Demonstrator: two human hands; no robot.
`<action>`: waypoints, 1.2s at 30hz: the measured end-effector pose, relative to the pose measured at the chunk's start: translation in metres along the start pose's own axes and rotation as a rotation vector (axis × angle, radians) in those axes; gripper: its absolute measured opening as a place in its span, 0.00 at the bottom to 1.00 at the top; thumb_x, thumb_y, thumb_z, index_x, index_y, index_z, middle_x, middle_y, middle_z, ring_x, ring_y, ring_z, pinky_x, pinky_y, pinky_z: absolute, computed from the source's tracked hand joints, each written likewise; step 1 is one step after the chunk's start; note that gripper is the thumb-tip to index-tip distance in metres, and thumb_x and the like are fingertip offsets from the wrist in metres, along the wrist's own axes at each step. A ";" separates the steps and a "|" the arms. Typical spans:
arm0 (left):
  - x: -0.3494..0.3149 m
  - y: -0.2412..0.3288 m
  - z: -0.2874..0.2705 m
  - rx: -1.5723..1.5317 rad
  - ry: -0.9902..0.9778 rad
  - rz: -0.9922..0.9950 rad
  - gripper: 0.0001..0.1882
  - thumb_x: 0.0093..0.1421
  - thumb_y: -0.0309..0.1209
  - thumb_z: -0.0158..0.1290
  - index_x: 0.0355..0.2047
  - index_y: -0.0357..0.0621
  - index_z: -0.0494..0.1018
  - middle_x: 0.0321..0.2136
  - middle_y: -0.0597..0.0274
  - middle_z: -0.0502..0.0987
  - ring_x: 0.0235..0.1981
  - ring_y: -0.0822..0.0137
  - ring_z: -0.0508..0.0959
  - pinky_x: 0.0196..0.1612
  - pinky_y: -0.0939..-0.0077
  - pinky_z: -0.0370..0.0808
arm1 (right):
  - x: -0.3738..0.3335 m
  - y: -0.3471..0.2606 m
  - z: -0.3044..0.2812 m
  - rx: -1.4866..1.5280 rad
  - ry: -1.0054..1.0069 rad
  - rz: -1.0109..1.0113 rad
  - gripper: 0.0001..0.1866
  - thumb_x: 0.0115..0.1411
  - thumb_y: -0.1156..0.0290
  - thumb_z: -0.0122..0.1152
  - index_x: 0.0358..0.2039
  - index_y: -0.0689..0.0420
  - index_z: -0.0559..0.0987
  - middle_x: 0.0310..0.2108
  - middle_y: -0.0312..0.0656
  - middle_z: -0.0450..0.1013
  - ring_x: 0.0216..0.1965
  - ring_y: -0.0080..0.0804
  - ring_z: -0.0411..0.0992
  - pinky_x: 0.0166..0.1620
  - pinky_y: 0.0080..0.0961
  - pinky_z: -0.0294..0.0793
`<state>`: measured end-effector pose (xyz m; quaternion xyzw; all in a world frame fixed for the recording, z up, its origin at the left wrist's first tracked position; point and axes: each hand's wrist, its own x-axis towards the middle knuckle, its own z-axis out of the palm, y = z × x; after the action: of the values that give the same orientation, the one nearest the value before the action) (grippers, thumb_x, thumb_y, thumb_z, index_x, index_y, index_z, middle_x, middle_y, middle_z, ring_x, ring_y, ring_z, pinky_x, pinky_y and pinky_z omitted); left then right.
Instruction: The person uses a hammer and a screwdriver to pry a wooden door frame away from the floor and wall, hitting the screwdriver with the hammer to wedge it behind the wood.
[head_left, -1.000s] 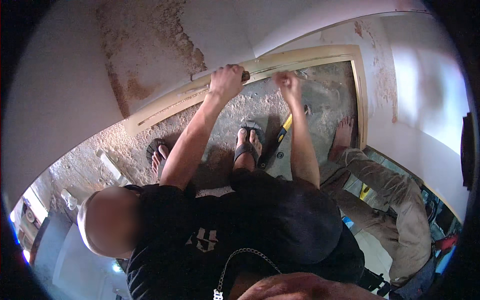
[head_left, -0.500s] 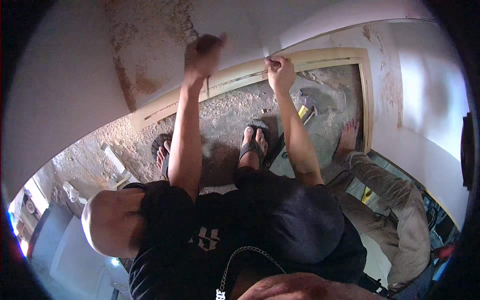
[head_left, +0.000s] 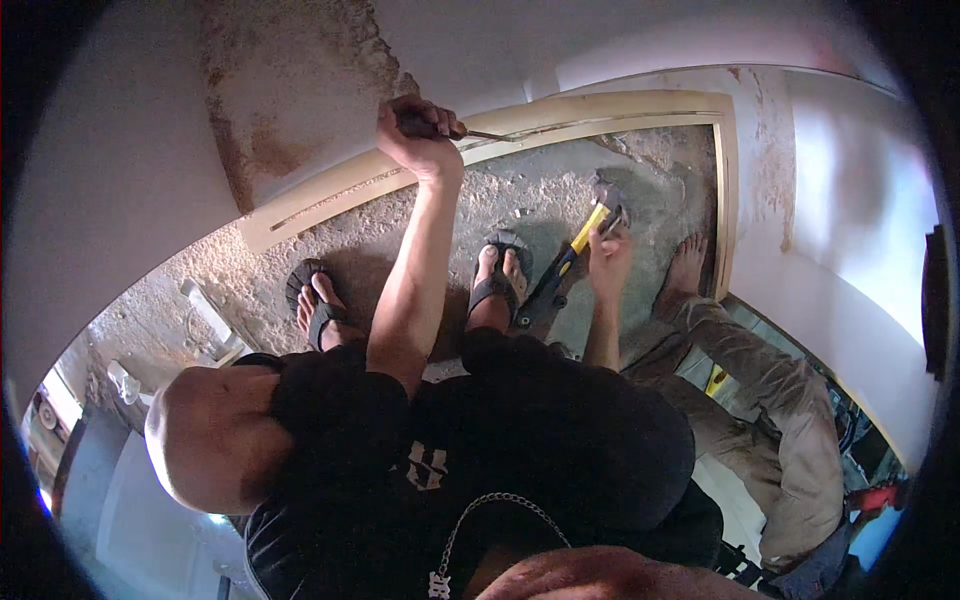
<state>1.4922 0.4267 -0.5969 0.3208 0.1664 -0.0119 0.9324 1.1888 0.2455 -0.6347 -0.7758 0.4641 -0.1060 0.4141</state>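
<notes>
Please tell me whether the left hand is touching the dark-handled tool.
Touching: in the head view, the left hand grips the dark-handled tool, fingers curled round it.

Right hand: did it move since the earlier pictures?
Yes. The right hand was up at the frame; now it is away from it, back toward the body, by the hammer.

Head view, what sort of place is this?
Probably a room under repair: there's a brown-patched, crumbling white wall, a rubble-strewn grey floor and a yellow-and-black-handled hammer.
</notes>
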 end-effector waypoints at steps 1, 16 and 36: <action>0.000 -0.005 -0.007 -0.020 0.024 0.018 0.26 0.62 0.56 0.42 0.23 0.44 0.69 0.15 0.62 0.66 0.13 0.67 0.63 0.19 0.66 0.59 | -0.009 -0.003 0.006 -0.013 0.024 0.029 0.25 0.54 0.61 0.70 0.43 0.65 0.70 0.32 0.44 0.74 0.34 0.30 0.74 0.37 0.29 0.73; 0.004 -0.017 -0.038 -0.082 0.235 0.221 0.17 0.60 0.43 0.47 0.22 0.45 0.69 0.19 0.61 0.70 0.19 0.65 0.68 0.29 0.63 0.68 | -0.004 -0.035 0.025 0.538 -0.095 0.589 0.11 0.56 0.67 0.55 0.34 0.59 0.68 0.23 0.40 0.68 0.23 0.32 0.71 0.30 0.34 0.75; -0.021 -0.021 -0.038 -0.083 -0.005 0.053 0.12 0.62 0.34 0.50 0.24 0.42 0.70 0.21 0.61 0.70 0.24 0.66 0.68 0.31 0.65 0.68 | -0.034 -0.141 -0.009 0.401 -0.185 0.222 0.09 0.69 0.66 0.49 0.45 0.55 0.67 0.22 0.33 0.64 0.15 0.20 0.62 0.17 0.22 0.63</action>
<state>1.4583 0.4314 -0.6313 0.2860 0.1557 0.0191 0.9453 1.2542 0.3001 -0.5164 -0.6289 0.4764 -0.0783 0.6094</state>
